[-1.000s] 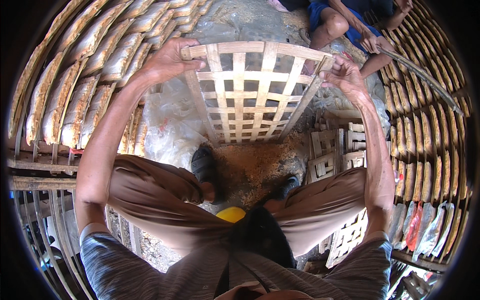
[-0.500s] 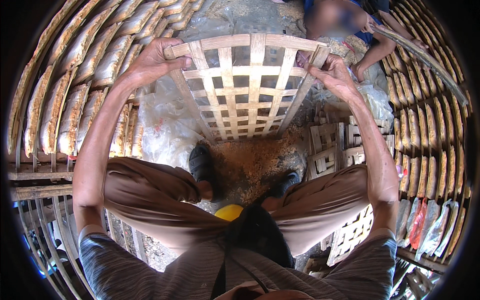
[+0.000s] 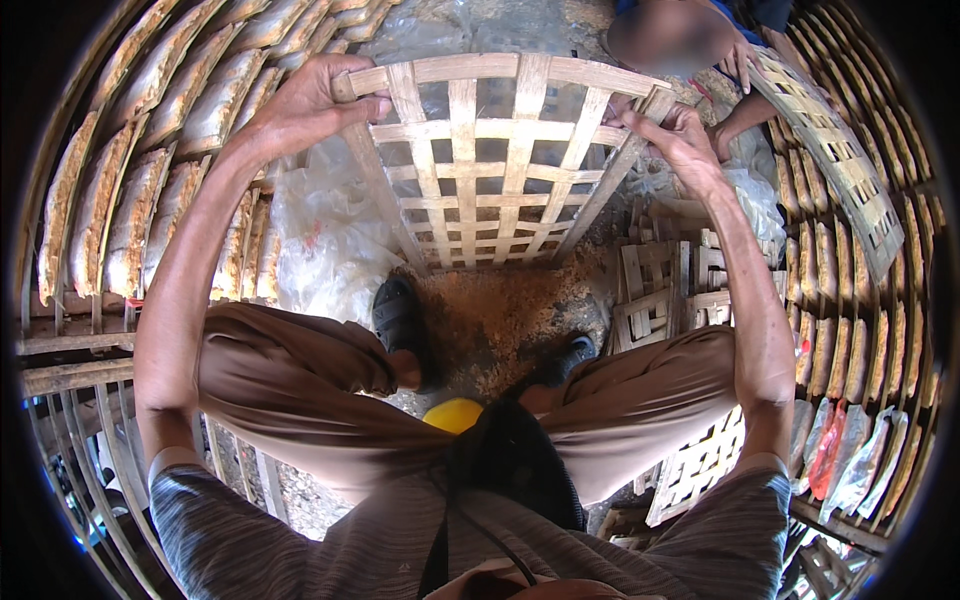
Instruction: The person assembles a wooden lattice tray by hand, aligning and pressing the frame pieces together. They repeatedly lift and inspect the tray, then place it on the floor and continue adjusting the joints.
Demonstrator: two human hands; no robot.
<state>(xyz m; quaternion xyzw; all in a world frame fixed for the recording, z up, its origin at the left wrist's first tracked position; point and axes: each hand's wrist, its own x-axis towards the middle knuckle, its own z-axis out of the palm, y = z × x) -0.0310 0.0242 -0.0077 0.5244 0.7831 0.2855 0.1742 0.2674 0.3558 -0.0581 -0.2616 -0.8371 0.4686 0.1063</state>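
A woven bamboo lattice tray [image 3: 490, 130] stands tilted on edge in front of me, its lower end near the floor between my feet. At its upper left corner my left hand [image 3: 325, 105] is closed round the frame, thumb on the near face. My right hand [image 3: 668, 138] grips the upper right corner, with the fingers partly behind the side bar. Through the open weave I see the floor and clear plastic, and no load lies on the lattice.
Slabs on slatted racks [image 3: 225, 110] rise at the left, and similar racks [image 3: 840, 250] curve along the right. Another person's hand [image 3: 738, 62] holds a second lattice tray [image 3: 830, 150]. Smaller lattice pieces [image 3: 655, 285] are stacked by my right knee. Clear plastic sheeting [image 3: 325, 240] lies at the left.
My hands keep their grip while the tray's top edge shifts slightly up and to the right. The other person's tray has turned from edge-on to show its lattice face.
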